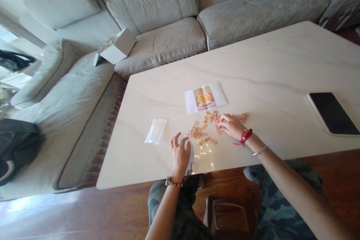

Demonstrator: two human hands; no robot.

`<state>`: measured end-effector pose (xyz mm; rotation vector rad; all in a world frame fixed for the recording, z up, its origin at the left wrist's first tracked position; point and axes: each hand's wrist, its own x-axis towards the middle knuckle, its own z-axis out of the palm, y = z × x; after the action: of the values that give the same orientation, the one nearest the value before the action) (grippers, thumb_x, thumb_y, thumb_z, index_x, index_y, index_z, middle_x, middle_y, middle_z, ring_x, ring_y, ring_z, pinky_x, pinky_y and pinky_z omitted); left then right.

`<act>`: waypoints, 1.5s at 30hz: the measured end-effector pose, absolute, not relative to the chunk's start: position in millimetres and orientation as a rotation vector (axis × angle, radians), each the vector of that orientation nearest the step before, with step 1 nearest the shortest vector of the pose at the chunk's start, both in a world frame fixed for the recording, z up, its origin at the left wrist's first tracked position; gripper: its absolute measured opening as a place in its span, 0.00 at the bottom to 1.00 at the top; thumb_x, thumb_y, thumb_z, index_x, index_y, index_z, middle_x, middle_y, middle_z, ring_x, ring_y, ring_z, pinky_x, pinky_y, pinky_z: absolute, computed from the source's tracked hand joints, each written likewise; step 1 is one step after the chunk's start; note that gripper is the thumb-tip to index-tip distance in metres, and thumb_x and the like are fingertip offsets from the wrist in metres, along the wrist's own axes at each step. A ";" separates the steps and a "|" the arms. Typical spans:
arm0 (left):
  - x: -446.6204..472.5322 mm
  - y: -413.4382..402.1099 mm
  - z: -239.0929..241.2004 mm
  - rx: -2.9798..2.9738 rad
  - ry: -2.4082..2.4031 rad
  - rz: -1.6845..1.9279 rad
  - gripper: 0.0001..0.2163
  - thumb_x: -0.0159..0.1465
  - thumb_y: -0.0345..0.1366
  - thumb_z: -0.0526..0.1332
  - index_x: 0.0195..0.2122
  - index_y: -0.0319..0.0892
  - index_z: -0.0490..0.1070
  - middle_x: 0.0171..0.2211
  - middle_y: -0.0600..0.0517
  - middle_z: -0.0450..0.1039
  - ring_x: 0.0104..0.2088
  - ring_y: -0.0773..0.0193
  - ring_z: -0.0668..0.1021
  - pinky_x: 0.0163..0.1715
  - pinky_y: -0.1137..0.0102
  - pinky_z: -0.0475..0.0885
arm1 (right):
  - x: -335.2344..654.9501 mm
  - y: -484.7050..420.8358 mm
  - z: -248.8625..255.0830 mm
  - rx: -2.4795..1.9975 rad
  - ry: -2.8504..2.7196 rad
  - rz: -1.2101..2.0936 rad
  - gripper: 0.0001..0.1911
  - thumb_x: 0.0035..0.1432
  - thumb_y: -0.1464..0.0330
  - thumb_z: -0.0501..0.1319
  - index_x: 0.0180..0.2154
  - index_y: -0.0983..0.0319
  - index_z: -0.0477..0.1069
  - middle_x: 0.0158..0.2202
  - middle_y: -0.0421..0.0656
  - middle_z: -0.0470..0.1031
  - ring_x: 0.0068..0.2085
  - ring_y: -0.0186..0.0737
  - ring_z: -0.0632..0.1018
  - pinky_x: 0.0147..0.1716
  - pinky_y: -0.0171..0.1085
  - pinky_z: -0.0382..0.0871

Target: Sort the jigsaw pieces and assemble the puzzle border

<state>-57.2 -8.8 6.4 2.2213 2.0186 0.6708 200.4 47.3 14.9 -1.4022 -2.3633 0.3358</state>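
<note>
Several small pink and orange puzzle pieces (201, 131) lie scattered on a white marble table (253, 71). My right hand (232, 125) rests on the pieces at the right of the pile, fingers curled over them. My left hand (180, 152) lies on the table just left of the pile, fingers spread apart, holding nothing. A printed sheet with a yellow cartoon picture (205, 98) lies just beyond the pieces. An empty clear plastic bag (156, 130) is to the left of my left hand.
A black tablet (332, 113) lies near the table's right edge. A grey sectional sofa (157, 11) wraps the far and left sides, with a white box (116, 47) on it. A dark bag (17, 142) sits at the far left. My knees are below the table's near edge.
</note>
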 end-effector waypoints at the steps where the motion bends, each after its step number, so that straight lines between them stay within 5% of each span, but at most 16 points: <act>1: -64.4 -12.7 6.3 2.211 2.024 0.663 0.08 0.59 0.32 0.55 0.37 0.44 0.70 0.49 0.45 0.60 0.51 0.53 0.63 0.50 0.54 0.61 | 201.4 47.4 15.1 -1.397 -2.364 0.337 0.04 0.53 0.68 0.60 0.29 0.59 0.73 0.34 0.43 0.68 0.38 0.37 0.68 0.35 0.37 0.57; 15: -88.6 -18.1 -3.7 1.973 2.308 0.559 0.14 0.61 0.34 0.51 0.48 0.43 0.64 0.49 0.43 0.61 0.50 0.50 0.65 0.46 0.53 0.62 | 191.5 45.3 18.5 -1.516 -2.462 0.215 0.04 0.55 0.70 0.57 0.31 0.61 0.69 0.35 0.45 0.70 0.39 0.40 0.69 0.35 0.38 0.57; 30: -85.2 -13.2 -0.8 2.018 2.360 0.495 0.14 0.61 0.33 0.50 0.48 0.41 0.65 0.48 0.43 0.61 0.48 0.50 0.65 0.43 0.55 0.65 | 222.8 49.2 21.7 -1.539 -2.352 0.100 0.04 0.54 0.68 0.56 0.31 0.62 0.68 0.34 0.46 0.68 0.38 0.41 0.68 0.35 0.37 0.56; 40: -36.4 65.2 2.7 2.296 1.687 0.663 0.12 0.61 0.34 0.53 0.45 0.43 0.67 0.45 0.46 0.63 0.45 0.59 0.67 0.48 0.60 0.65 | 283.1 60.9 13.5 -1.640 -2.249 0.226 0.07 0.54 0.65 0.56 0.30 0.61 0.70 0.33 0.45 0.69 0.37 0.40 0.70 0.36 0.38 0.61; 45: -10.3 76.2 -0.2 2.320 1.624 0.586 0.13 0.59 0.39 0.57 0.45 0.47 0.69 0.51 0.45 0.57 0.52 0.51 0.61 0.49 0.55 0.63 | 280.5 67.3 23.9 -1.564 -2.143 0.291 0.08 0.55 0.66 0.54 0.33 0.61 0.70 0.34 0.44 0.69 0.37 0.39 0.72 0.38 0.38 0.64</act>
<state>-10.3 76.2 -0.2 2.3195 1.6243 0.5862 280.5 67.3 23.9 -1.5638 -2.1431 0.2907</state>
